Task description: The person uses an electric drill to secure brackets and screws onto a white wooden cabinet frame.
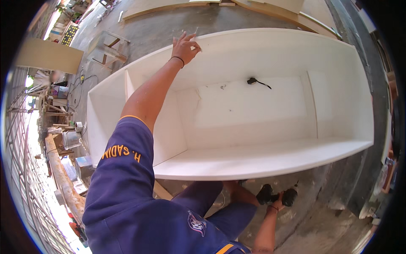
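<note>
We've got the blk drill (265,194) clamped in our R hand (278,200), just off the white cab's (253,163) near side, w/ our L hand (186,48) at its far rim, fingers bent, tho can't tell if they're pinching anything.

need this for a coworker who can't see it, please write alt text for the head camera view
A person's right hand grips a dark handheld tool, probably a drill, beside a long white open cabinet; the left hand is up by its far edge. A small black object lies inside.
</note>
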Motion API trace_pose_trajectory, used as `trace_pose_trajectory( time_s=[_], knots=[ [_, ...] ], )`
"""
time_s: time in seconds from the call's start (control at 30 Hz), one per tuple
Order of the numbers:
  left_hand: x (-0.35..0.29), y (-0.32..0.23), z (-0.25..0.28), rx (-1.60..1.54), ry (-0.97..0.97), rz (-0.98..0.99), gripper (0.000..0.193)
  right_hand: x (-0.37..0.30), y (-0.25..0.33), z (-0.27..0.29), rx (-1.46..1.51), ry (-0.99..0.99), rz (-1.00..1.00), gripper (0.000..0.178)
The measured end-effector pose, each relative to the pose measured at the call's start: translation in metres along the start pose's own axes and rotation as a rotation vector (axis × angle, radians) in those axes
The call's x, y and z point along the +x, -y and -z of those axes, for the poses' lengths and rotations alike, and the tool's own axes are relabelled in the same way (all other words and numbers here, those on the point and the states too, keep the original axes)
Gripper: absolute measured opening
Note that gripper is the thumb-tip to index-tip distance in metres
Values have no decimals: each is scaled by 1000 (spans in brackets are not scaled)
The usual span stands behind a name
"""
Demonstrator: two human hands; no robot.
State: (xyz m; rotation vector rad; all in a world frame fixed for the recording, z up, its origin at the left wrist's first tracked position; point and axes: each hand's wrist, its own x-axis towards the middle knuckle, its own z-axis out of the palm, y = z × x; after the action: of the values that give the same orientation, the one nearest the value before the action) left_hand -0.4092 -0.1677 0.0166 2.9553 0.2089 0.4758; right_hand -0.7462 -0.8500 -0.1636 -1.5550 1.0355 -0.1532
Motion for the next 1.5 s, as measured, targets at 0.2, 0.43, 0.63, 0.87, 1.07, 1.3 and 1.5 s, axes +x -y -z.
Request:
trace_pose_trajectory(
  time_s=[0.2, 0.43, 0.63, 0.87, 1.07, 1.3, 1.5],
  knots=[
    [-4, 20, -37, 71, -206, -16, 5, 54, -92, -18, -286, -90, -17, 33],
    [4, 8, -51, 177, -366, -27, 10, 113, -156, -29, -417, -152, 51, 35],
    [8, 16, -51, 164, -396, -66, 11, 112, -172, -32, -322, -170, 68, 36],
    [4, 23, -47, 135, -335, -153, 10, 96, -170, -36, -252, -194, 43, 37],
    [1, 28, -51, 83, -422, -242, 11, 81, -167, -33, -215, -200, 24, 38],
    [2, 21, -59, 138, -542, -234, 9, 69, -163, -21, -177, -202, 20, 39],
    [4, 14, -63, 145, -553, -174, 8, 52, -155, -3, -136, -209, 5, 40]
  ],
)
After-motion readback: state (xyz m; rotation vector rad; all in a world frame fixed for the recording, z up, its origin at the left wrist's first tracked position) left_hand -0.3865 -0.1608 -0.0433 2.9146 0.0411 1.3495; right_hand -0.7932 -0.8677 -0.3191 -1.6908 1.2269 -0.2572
